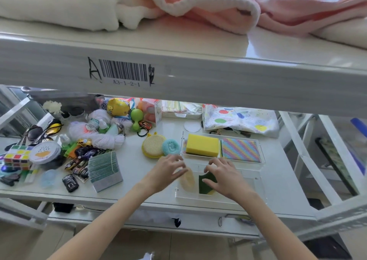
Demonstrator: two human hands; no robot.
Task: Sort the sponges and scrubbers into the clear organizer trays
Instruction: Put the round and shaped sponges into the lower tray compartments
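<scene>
Two clear organizer trays sit on the white shelf. The far tray (262, 156) holds a yellow block sponge (202, 145) on the left and a rainbow-striped cloth (240, 150) on the right. The near tray (256, 182) holds a beige loofah pad (188, 180) and a green-and-yellow scouring sponge (205, 184). My left hand (168, 170) hovers over the loofah pad with fingers spread. My right hand (222, 175) rests its fingers on the green sponge. A round yellow scrubber (153, 146) and a teal round scrubber (170, 146) lie on the shelf left of the far tray.
Clutter fills the shelf's left side: a puzzle cube (16, 157), toy cars (79, 164), yarn (103, 138), a stack of green cards (104, 170), sunglasses (42, 130). A spotted cloth (240, 120) lies at the back right. The upper shelf beam (198, 76) overhangs.
</scene>
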